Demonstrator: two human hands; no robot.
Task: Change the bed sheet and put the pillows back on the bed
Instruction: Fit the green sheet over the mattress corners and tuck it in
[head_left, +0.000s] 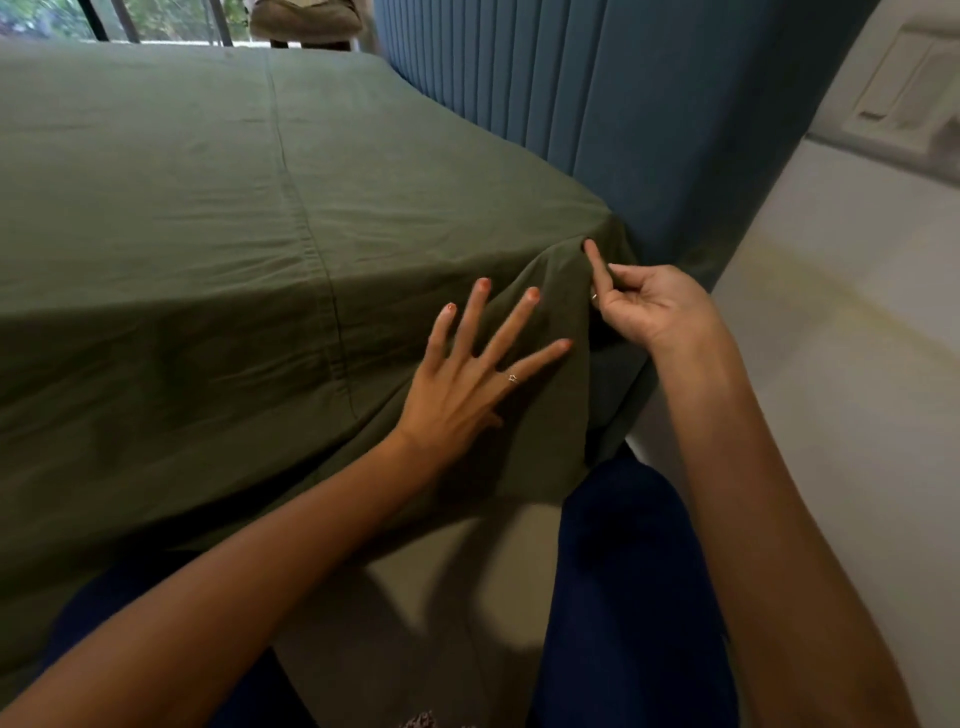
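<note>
A dark green bed sheet (208, 218) covers the whole mattress and hangs over its near side. At the near right corner the sheet forms a hanging fold. My left hand (467, 379) lies flat on that fold with fingers spread, holding nothing. My right hand (644, 304) is at the corner tip, index finger pressed against the sheet's crease, the other fingers curled; whether they pinch any cloth is hidden. No pillows lie on the bed.
A blue padded headboard (597, 104) stands along the right of the bed. A white wall with a switch plate (904, 88) is at the far right. A window with bars (130, 21) and a beige bundle (306, 21) lie beyond the bed. My knees in blue cloth touch the bedside.
</note>
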